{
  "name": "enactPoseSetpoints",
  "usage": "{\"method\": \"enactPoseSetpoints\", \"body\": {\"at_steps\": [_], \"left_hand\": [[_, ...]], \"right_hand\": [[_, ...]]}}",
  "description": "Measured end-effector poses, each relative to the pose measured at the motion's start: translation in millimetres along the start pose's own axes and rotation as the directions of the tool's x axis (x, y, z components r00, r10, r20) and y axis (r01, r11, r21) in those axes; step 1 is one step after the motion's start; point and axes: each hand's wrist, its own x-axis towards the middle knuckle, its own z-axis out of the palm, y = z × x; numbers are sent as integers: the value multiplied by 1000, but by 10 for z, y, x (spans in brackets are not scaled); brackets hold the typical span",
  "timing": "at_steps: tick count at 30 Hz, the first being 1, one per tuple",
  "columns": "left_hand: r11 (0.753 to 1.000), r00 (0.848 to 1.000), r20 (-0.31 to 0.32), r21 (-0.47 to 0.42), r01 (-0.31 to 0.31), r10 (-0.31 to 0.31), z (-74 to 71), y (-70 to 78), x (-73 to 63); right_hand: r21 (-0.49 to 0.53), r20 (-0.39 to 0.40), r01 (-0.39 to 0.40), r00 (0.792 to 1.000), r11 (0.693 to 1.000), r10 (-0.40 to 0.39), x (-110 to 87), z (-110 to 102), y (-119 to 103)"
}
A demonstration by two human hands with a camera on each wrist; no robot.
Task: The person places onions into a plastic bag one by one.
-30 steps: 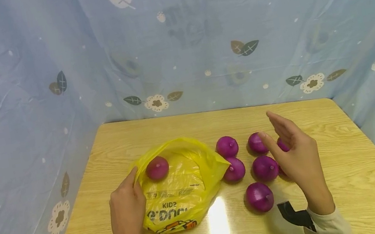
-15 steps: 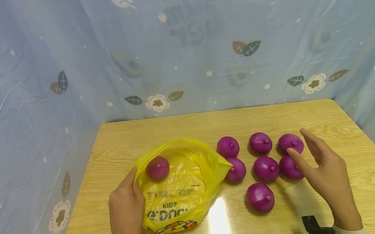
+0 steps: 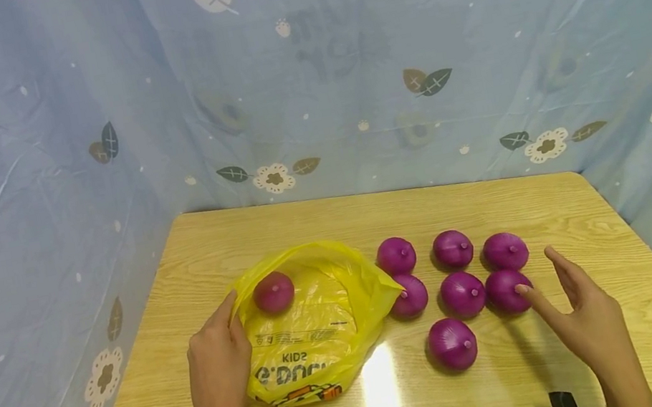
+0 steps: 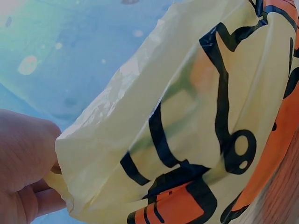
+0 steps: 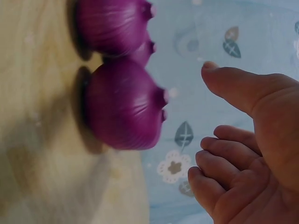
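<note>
My left hand (image 3: pixel 219 368) pinches the left rim of a yellow plastic bag (image 3: pixel 298 343), whose mouth gapes upward; in the left wrist view the bag (image 4: pixel 187 116) hangs from the fingers. One purple onion (image 3: pixel 273 293) lies inside it. My right hand (image 3: pixel 596 323) holds nothing, its thumb spread from the fingers. It is nearest to a purple onion (image 3: pixel 507 291) at the right of the group. In the right wrist view that onion (image 5: pixel 124 105) sits on the table, apart from the palm and thumb.
Several more purple onions (image 3: pixel 461 294) stand grouped right of the bag on the wooden table (image 3: pixel 643 293). One onion (image 3: pixel 408 295) is partly behind the bag's right corner. A blue patterned curtain (image 3: pixel 344 84) surrounds the table's back and sides.
My right hand has drawn back from over the onions, rightward and toward me, uncovering the two rightmost ones. The left hand and bag have stayed in place.
</note>
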Motion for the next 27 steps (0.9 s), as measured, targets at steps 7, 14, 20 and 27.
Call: {"method": "enactPoseSetpoints", "body": {"at_steps": [7,14,20,27], "left_hand": [[1000,1000,1,4,-1,1,2,-3,-4],[1000,1000,3,3,3,-3,-3,5,-5],[1000,1000,9,-2,4,-4,0,1,0],[1000,1000,3,2,3,-3,-1,-3,-8]], "right_hand": [[-17,85,20,996,1000,-19,-9,77,151],[-24,115,63,992,998,-60,-4,180,213],[-25,121,71,990,997,-67,-5,241,248],[-39,97,89,992,995,-85,2,304,269]]}}
